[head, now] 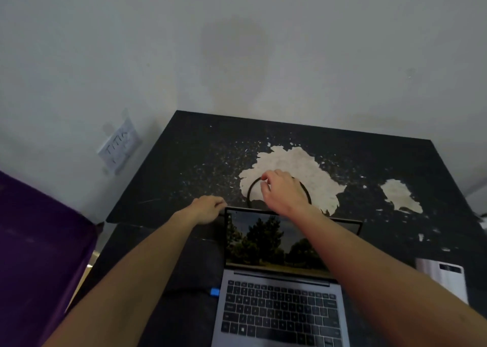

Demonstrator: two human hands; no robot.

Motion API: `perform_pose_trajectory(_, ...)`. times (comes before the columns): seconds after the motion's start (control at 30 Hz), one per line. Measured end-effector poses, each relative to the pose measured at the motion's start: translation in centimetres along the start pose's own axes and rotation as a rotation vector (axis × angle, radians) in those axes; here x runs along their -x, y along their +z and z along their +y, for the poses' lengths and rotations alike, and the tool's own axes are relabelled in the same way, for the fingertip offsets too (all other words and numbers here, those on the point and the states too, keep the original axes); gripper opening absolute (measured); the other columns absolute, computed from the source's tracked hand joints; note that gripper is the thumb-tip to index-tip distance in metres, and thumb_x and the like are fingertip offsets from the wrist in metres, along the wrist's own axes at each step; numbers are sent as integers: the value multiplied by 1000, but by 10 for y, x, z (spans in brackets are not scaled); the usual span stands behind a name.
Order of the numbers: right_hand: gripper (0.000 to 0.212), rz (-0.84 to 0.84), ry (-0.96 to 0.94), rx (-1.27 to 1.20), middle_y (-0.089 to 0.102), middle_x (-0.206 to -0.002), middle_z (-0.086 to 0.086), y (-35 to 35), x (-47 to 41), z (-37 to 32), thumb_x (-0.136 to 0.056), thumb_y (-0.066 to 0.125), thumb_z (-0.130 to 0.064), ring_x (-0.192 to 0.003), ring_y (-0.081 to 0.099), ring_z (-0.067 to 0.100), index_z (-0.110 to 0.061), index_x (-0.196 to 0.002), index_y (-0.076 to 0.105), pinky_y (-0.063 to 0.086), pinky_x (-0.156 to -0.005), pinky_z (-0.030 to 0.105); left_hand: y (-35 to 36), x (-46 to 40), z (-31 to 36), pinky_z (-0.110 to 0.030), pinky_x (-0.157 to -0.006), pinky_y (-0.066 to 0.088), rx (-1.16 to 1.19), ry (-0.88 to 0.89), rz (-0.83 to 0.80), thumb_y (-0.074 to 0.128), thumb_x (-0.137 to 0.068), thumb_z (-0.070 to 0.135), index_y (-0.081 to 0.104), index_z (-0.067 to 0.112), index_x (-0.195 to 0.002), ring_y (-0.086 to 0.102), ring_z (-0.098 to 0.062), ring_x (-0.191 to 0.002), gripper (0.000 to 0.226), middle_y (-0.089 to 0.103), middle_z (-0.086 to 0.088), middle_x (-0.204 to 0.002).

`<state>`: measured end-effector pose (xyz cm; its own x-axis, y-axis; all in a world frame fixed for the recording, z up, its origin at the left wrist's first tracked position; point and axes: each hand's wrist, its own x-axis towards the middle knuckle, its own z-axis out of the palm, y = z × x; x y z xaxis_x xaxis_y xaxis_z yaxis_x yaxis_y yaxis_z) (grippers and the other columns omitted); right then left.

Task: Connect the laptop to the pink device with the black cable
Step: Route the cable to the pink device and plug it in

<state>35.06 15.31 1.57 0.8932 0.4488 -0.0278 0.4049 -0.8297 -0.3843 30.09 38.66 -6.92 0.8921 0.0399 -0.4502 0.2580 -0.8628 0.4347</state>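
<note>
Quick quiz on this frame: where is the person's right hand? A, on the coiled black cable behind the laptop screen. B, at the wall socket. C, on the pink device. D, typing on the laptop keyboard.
A: the right hand reaches over the laptop screen and its fingers are on the looped black cable, which lies on the dark table behind the screen.
</note>
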Motion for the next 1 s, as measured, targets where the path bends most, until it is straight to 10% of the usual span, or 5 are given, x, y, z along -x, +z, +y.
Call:
perform_pose_trajectory(0.17, 39, -244, 54, -59, 63, -126, 4, 10, -23, 1, -99, 41, -37, -118, 55, 27, -20, -132, 54, 37, -101, 46, 4, -22, 0, -57, -106, 17, -60, -12, -175, 38, -95, 58, 72, 39, -99, 51, -21, -116, 38, 65, 7, -119)
perform_pose_trajectory(0.33, 43, -359, 107, -51, 60, -135, 6, 21, -29, 0, -98, 45, -39, -123, 54, 29, -21, -136, 51, 38, -106, 49, 1, -19, -4, -56, -103, 28, -311, 72, -313, 48, -94, 48, 63, 47, -110, 47, -28, -117, 22, 54, 6, -111)
perform_pose_trajectory(0.57, 67, -450, 143, -215, 49, -149, 9, 17, -28, -2, -94, 59, -45, -134, 48, 29, -15, -151, 38, 37, -108, 36, -22, -19, -5, -37, -83, 42, 163, 199, 298, 49, -101, 19, 64, 16, -104, 53, -27, -94, 15, 52, -8, -97)
perform_pose_trajectory(0.7, 26, -490, 164, -230, 67, -108, 3, 15, -27, 10, -94, 62, -39, -107, 63, 26, -19, -110, 65, 46, -93, 34, -52, -7, 11, -30, -74, 34, 324, 181, 523, 46, -102, 16, 62, 9, -104, 51, -20, -88, 17, 52, -7, -94)
perform_pose_trajectory(1.0, 16, -52, 331, -486, 53, -69, -1, -69, -24, 49, -94, 66, -29, -56, 46, 13, -14, -96, 65, 35, -49, 25, -59, 16, 55, -28, -75, 39, 472, 14, 527, 57, -97, 26, 59, 16, -111, 57, -17, -90, 17, 58, 2, -95)
